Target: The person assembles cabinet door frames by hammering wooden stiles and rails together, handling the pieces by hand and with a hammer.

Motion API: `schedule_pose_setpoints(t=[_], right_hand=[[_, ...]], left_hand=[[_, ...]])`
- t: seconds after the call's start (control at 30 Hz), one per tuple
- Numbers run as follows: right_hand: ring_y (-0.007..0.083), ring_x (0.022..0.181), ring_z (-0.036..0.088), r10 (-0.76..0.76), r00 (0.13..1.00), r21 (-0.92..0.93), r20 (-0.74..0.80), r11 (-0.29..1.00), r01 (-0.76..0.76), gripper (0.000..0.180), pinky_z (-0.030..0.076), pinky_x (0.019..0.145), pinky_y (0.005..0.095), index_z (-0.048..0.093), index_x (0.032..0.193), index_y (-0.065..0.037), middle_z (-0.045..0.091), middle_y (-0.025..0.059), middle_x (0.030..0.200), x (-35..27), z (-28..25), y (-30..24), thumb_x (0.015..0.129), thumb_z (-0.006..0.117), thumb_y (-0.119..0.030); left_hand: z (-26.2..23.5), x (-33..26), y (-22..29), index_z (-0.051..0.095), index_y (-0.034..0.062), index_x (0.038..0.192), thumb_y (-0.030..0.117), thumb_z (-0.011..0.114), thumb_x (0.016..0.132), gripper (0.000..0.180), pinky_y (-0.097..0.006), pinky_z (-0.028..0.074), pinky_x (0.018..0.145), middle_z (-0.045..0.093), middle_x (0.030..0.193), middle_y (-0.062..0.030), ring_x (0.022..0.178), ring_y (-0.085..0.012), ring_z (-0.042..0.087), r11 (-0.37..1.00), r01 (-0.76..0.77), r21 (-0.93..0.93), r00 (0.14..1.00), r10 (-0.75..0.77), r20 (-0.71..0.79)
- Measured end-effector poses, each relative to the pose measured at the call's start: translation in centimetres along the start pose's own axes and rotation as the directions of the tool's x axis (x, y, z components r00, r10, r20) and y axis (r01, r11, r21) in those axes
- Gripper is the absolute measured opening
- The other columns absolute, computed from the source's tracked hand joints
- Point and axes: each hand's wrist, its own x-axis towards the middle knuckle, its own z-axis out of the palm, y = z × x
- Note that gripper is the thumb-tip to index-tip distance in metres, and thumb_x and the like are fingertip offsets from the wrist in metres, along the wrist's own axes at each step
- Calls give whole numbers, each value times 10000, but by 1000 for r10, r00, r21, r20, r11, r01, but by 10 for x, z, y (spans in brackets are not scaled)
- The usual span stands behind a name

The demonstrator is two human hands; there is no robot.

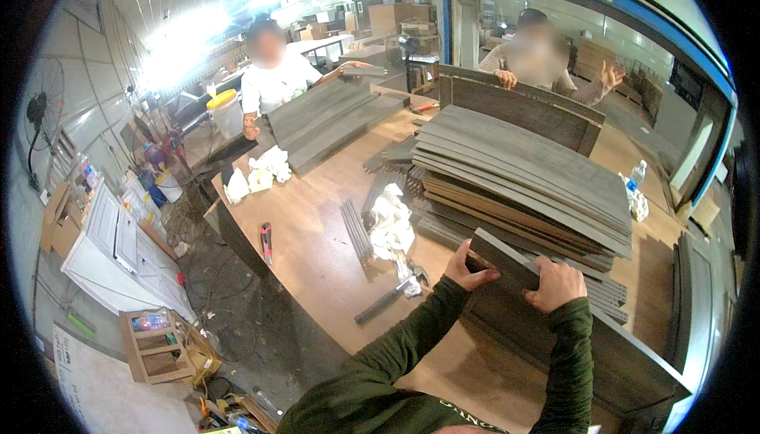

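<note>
My left hand grips the upper left corner of a long dark grey wooden panel, which stands on edge along the table's near side. Farther right, my right hand is closed over the panel's top edge. Just beyond the panel rises a tall stack of dark grey boards, with narrow grey strips beside its near side. Left of my left hand lie a hammer and a crumpled white rag. More thin strips rest next to the rag.
Red-and-black pliers lie on the wooden table. Across it, one person touches dark boards; another person holds an upright panel with one hand, the other raised. A small bottle stands at right.
</note>
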Motion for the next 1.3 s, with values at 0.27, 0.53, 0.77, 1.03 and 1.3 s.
schedule_pose_setpoints(t=[0.27, 0.53, 0.77, 1.03, 1.3], right_hand=[[291, 748, 619, 14, 1000, 25, 11, 1000, -14, 450, 499, 663, 383, 557, 992, -95, 628, 136, 769, -2, -4, -4, 605, 701, -276], [289, 757, 618, 7, 1000, 15, 20, 1000, -7, 465, 498, 675, 379, 558, 1010, -101, 629, 135, 769, -1, -2, -1, 607, 701, -283], [299, 750, 615, -18, 999, 26, -41, 999, 19, 456, 498, 665, 385, 562, 1006, -114, 628, 136, 755, -4, -1, 1, 604, 699, -280], [300, 736, 613, -15, 999, 32, -47, 999, 16, 410, 499, 647, 394, 566, 962, -106, 624, 132, 745, -4, 0, -1, 612, 685, -282], [305, 747, 604, -120, 992, 36, 40, 992, 119, 439, 486, 652, 392, 547, 1002, -106, 626, 123, 766, -15, 5, -7, 633, 691, -295]], left_hand=[[-4, -1, -10, 445, 26, 1132, 237, 784, 622, 647, -302, 434, 811, 581, 989, -88, 927, -169, 547, 997, 34, 68, 999, -35, 13], [-3, -1, -1, 439, 26, 1140, 233, 791, 614, 666, -303, 432, 818, 582, 990, -81, 928, -168, 546, 995, 100, -8, 994, -99, 39], [0, 0, 5, 437, 21, 1143, 211, 791, 612, 665, -299, 435, 817, 580, 990, -76, 929, -153, 543, 995, 70, -70, 997, -67, 39], [0, -1, 4, 458, 27, 1087, 213, 782, 615, 602, -296, 454, 760, 587, 944, -74, 877, -160, 560, 997, 43, -71, 999, -43, 2], [-3, -29, 21, 469, 7, 1080, 254, 788, 598, 629, -303, 441, 771, 579, 927, -94, 869, -175, 548, 983, -9, 184, 987, 38, -158]])
